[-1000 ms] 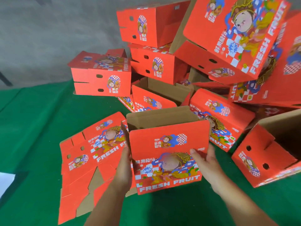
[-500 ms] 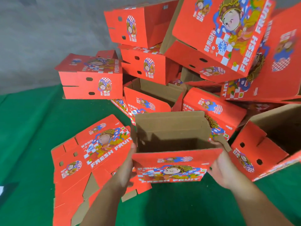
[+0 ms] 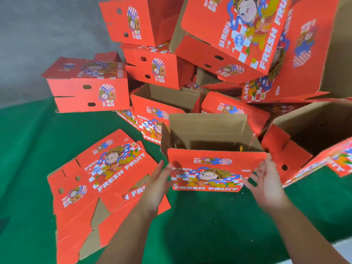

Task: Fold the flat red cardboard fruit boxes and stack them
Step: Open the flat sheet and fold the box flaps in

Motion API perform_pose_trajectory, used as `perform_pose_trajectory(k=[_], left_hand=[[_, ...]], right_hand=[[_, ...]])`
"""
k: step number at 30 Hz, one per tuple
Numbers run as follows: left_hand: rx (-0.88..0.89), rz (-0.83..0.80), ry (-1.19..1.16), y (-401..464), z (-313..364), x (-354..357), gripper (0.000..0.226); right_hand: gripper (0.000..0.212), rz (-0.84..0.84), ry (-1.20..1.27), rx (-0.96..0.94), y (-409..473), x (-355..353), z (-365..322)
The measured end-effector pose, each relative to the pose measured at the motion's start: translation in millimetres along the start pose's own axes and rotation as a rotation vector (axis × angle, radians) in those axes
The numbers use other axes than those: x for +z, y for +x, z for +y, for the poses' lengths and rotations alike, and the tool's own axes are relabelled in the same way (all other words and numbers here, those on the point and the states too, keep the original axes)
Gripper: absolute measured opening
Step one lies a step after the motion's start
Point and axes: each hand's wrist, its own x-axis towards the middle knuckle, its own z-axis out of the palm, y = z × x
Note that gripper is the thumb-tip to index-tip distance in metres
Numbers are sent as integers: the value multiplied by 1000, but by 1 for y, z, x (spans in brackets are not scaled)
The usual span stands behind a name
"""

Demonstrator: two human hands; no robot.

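The half-folded box (image 3: 213,168) stood open-topped, brown inside, its red "FRESH FRUIT" front near; left hand (image 3: 158,184) and right hand (image 3: 266,184) spread open, flanking it.

Two hands show: one left hand (image 3: 158,185) and one right hand (image 3: 266,185).

Folded boxes number about ten, though the pile hides some, so the count is not firm. Nine show clearly:
- one front box (image 3: 215,168)
- one left box (image 3: 87,92)
- one top box (image 3: 133,20)
- one middle box (image 3: 158,67)
- one big box (image 3: 238,35)
- one far box (image 3: 308,54)
- one open box (image 3: 163,105)
- one low box (image 3: 234,109)
- one right box (image 3: 285,149)

Flat boxes (image 3: 99,180) lie in one overlapping heap; at least two show, and the exact number cannot be told.

There is one green cloth (image 3: 28,149).
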Motion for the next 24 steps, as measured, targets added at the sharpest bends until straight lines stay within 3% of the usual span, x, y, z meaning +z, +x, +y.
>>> perform_pose_trajectory(k=[2, 6, 9, 11, 15, 21, 24], left_hand=[[3, -78, 84, 1, 1, 6, 26], [11, -97, 128, 2, 3, 16, 59], [98, -194, 265, 0, 1, 35, 48], [174, -241, 280, -2, -2, 49, 42], [226, -220, 282, -1, 1, 66, 35], [295, -149, 388, 9, 26, 80, 36], [389, -99, 681, 17, 34, 70, 40]], right_hand=[[57, 104, 47, -59, -3, -6, 2], [62, 159, 65, -127, -9, -15, -6], [57, 234, 108, -167, -18, -19, -9], [39, 303, 161, -206, -21, -27, -14], [26, 371, 230, -261, -26, -42, -24], [31, 412, 209, -309, -29, -55, -45], [33, 388, 104, -299, -26, -61, -40]])
